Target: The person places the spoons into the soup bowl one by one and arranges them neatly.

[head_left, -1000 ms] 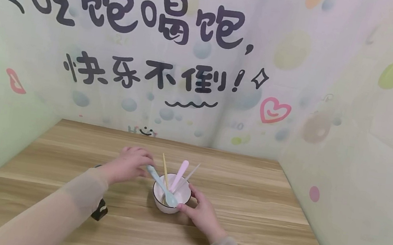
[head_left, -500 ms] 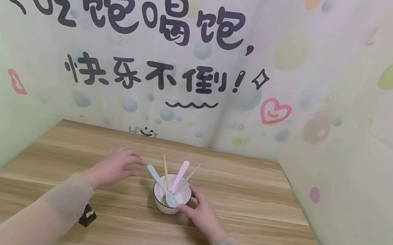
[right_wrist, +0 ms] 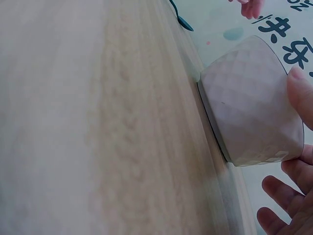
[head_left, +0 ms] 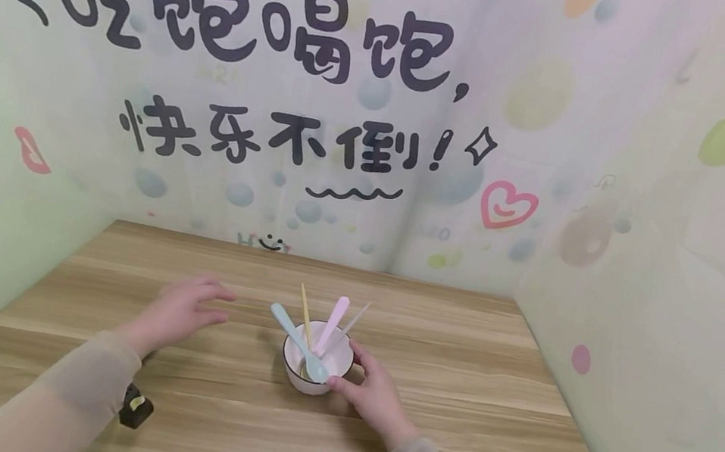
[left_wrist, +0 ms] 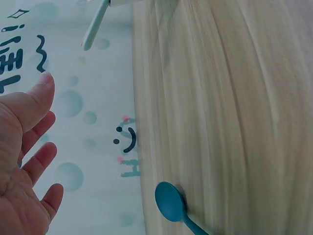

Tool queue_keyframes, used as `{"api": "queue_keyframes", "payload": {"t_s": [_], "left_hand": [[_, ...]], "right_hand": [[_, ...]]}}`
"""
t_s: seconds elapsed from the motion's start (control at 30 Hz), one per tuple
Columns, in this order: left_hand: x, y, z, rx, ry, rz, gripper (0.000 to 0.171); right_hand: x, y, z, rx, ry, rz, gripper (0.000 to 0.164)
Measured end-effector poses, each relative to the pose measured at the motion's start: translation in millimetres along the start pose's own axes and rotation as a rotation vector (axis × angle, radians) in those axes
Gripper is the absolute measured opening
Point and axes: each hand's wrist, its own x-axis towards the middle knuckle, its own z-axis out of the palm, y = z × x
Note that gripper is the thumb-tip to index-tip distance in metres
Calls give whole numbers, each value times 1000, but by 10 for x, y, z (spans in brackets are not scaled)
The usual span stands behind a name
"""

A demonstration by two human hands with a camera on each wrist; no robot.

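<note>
In the head view a small white bowl (head_left: 299,383) with a dark rim stands on the table. My right hand (head_left: 375,399) grips its right side, thumb at the near rim and fingers round the side; the right wrist view shows the bowl's (right_wrist: 244,103) faceted outside. A light blue spoon (head_left: 293,333) leans in it, bowl end down. With it stand a pink handle (head_left: 332,323), a thin yellow stick (head_left: 305,310) and a pale pointed stick (head_left: 350,322). My left hand (head_left: 183,308) hovers left of the bowl, holding nothing, fingers apart.
A dark teal spoon (left_wrist: 170,201) lies on the wooden table (left_wrist: 205,122), hidden by the left arm in the head view. A printed curtain (head_left: 255,204) rises behind the table, and pale walls stand at both sides.
My left hand has let go of the light blue spoon's handle and drawn back to the left. The spoon stays leaning in the bowl; my right hand keeps its place.
</note>
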Motion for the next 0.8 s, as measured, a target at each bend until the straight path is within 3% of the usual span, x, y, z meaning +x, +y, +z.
{"api": "queue_keyframes", "payload": {"t_s": [0.33, 0.8], "left_hand": [[-164, -164, -39, -45, 18, -79, 32], [-449, -334, -38, -186, 16, -193, 32]], "right_hand": [[-3, -6, -1, -3, 0, 5, 79], [-11, -12, 1, 2, -3, 24, 81]]}}
